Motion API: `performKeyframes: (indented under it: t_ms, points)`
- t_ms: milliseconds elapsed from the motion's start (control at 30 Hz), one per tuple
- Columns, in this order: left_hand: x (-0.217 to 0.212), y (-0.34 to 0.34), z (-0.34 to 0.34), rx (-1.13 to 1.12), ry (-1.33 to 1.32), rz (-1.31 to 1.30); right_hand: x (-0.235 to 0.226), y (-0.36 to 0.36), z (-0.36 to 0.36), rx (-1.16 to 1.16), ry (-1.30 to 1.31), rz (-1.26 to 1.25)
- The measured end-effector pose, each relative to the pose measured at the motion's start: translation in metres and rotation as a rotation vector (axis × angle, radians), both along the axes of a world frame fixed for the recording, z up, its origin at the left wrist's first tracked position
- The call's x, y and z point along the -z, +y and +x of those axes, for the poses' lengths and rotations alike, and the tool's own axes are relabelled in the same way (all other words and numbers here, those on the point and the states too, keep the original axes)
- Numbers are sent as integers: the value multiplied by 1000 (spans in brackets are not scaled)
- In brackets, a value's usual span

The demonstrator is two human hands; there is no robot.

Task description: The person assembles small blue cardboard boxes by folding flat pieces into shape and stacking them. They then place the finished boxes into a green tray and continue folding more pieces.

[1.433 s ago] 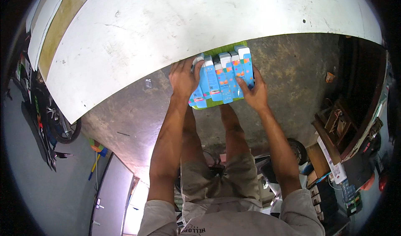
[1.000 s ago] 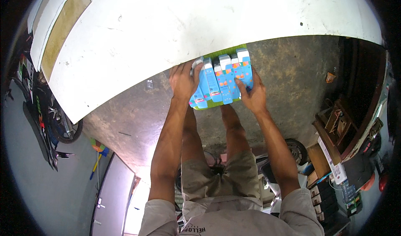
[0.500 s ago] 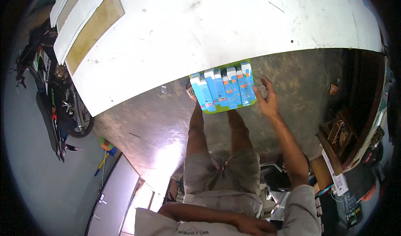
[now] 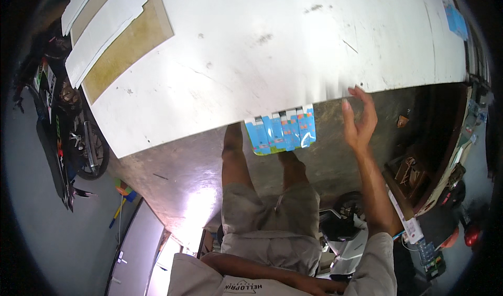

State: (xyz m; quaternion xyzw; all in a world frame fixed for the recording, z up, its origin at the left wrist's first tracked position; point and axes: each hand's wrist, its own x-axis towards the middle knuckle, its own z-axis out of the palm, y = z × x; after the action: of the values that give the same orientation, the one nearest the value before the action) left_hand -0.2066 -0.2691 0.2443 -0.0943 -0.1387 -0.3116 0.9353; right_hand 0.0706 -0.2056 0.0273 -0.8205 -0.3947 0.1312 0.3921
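My right hand is raised at the table's near edge, fingers and thumb apart, with nothing in it. Left of it, several slim blue cartons with white ends and orange spots lie side by side on a green surface. The table edge hides their far part. My left forearm is folded across my belly, and the left hand rests near my right elbow. Its fingers are hardly visible at the bottom of the view.
A large scuffed white table spans the far side, with pale boards on its left. A blue item sits at its far right corner. A motorcycle stands left. At right are a dark wooden shelf and clutter.
My right hand has moved right, away from the cartons, and up to the table edge. The view has shifted, so the table now covers more of the cartons. The left arm stays folded.
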Motion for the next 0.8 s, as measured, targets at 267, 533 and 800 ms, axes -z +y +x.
performKeyframes:
  t_ms: [267, 533, 800]
  points:
    - [-1, 131, -15, -129, -107, -41, 55, 140, 46, 62, -371, -210]
    - [-33, 206, 15, -337, -115, 54, 74, 140, 44, 73, -569, -252]
    - [-15, 243, 96, -390, -290, 91, 71, 148, 48, 16, -548, -246]
